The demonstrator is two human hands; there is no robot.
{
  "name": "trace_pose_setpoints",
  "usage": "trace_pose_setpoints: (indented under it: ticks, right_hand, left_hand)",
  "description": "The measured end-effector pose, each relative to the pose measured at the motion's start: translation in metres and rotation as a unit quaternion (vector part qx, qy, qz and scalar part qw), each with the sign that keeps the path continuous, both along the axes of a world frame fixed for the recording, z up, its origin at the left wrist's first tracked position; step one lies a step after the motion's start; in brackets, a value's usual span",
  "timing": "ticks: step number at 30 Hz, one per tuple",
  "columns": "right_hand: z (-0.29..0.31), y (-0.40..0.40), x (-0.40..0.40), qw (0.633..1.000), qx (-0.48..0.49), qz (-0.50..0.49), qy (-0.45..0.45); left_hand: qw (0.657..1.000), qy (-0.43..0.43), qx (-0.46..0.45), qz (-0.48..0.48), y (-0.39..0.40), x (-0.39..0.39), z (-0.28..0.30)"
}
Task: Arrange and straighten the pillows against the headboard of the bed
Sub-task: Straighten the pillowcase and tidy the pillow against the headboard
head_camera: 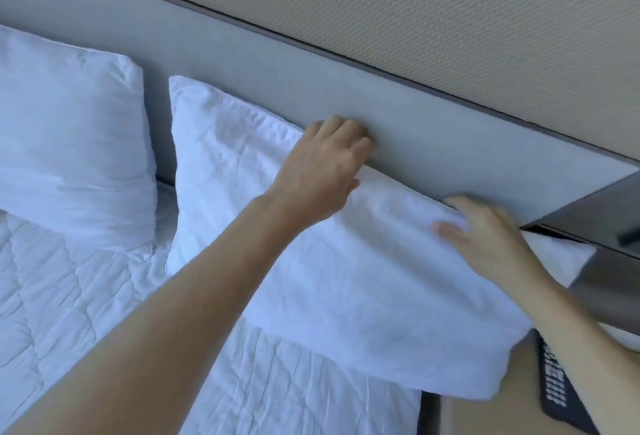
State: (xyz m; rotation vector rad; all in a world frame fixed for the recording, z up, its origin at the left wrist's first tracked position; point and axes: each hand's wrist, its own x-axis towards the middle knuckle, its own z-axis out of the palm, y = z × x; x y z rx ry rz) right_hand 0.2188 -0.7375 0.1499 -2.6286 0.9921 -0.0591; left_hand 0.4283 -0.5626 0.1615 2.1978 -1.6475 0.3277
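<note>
Fingers: your left hand point(322, 171) curls its fingers point(349, 138) over the top edge of the near pillow point(346, 279), thumb pressed on its front face, pinching the fabric; your right hand point(485, 237) has its fingers point(460, 204) bent over the same edge farther right, thumb against the front, also gripping it.
Arm pose: your left forearm reaches in from the lower left, diagonally across the bed; your right forearm comes in from the lower right edge; both wrists are roughly straight, palms down.
Quilt: the white quilted cover point(62, 296) lies under your left arm, wrinkled.
Near pillow: white, tilted, its top edge touching the headboard point(433, 144) under your hands, its lower right corner hanging past the side of the bed.
Dark item: a black thing with white lettering point(557, 396) lies beside that corner; you cannot read it.
Far pillow: a second white pillow point(69, 144) leans on the headboard at left, a narrow gap between the two.
Wall: beige, textured point(415, 2), above the headboard.
</note>
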Motion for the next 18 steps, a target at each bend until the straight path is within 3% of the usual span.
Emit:
trace_pose_setpoints:
  ticks: [5, 9, 18]
  right_hand:
    - [-0.014, -0.022, -0.025, 0.992, -0.088, -0.055, 0.066]
    - [-0.011, -0.027, -0.043, 0.995, -0.102, -0.019, 0.013]
    - [0.056, -0.014, -0.020, 0.959, -0.171, 0.052, -0.221]
  left_hand:
    - [0.996, -0.032, 0.082, 0.015, -0.011, 0.004, 0.007]
    - [0.986, -0.059, 0.159, 0.002, -0.003, -0.007, -0.012]
    - [0.991, -0.003, 0.035, 0.131, 0.015, 0.020, 0.029]
